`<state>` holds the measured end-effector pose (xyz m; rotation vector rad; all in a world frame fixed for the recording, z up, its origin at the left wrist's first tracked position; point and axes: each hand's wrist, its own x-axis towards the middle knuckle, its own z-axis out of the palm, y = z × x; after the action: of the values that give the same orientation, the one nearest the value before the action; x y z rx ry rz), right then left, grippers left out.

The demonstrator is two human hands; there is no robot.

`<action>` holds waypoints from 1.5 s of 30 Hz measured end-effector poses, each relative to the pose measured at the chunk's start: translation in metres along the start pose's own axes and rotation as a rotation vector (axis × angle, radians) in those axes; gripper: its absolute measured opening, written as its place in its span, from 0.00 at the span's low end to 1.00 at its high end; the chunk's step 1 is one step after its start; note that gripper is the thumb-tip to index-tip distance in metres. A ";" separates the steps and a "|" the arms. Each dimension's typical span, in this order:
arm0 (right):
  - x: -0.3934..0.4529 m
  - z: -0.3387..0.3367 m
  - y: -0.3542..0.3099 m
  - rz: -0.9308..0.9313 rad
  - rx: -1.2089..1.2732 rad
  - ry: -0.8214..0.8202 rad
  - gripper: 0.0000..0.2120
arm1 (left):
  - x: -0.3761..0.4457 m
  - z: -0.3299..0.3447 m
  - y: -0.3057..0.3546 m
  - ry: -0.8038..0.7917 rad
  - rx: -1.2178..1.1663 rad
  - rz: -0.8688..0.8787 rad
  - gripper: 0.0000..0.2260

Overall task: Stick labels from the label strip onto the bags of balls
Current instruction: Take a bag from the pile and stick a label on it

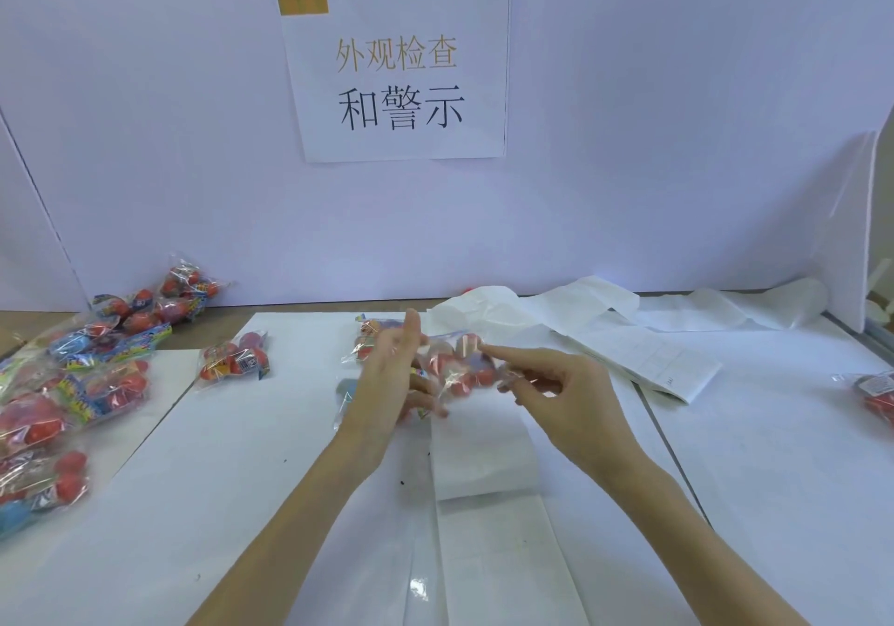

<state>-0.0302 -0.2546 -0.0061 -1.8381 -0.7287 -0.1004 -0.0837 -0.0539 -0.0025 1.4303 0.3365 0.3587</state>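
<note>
My left hand [394, 386] holds a clear bag of red balls [459, 366] up over the middle of the table; its lower fingers curl round the bag and its upper fingers stand straight. My right hand [561, 386] reaches in from the right, and its straight index finger touches the bag's top right part while the other fingers curl loosely. The white label strip [484, 461] lies under the hands and runs back right to a printed stretch [653, 364]. Whether a label is on the bag I cannot tell.
A pile of several bags of balls [72, 383] fills the left side. One bag [234, 359] lies alone left of centre, one [370, 333] behind my left hand, one [875, 393] at the right edge. Crumpled white paper [716, 308] lies along the back wall.
</note>
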 end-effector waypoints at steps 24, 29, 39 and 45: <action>0.002 0.003 -0.011 0.388 0.373 -0.077 0.11 | -0.001 0.003 -0.004 0.077 -0.006 0.087 0.12; 0.003 0.003 -0.010 0.343 0.368 0.026 0.08 | -0.005 0.009 -0.014 -0.045 0.083 0.222 0.25; -0.004 0.012 -0.011 -0.140 -0.021 -0.158 0.11 | -0.009 0.013 -0.011 -0.071 0.063 0.204 0.19; -0.002 -0.004 -0.007 0.043 -0.192 -0.647 0.33 | 0.000 0.003 -0.014 0.151 0.168 0.190 0.14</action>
<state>-0.0348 -0.2575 0.0007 -2.0840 -1.1515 0.4897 -0.0819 -0.0582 -0.0161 1.6091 0.3600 0.6070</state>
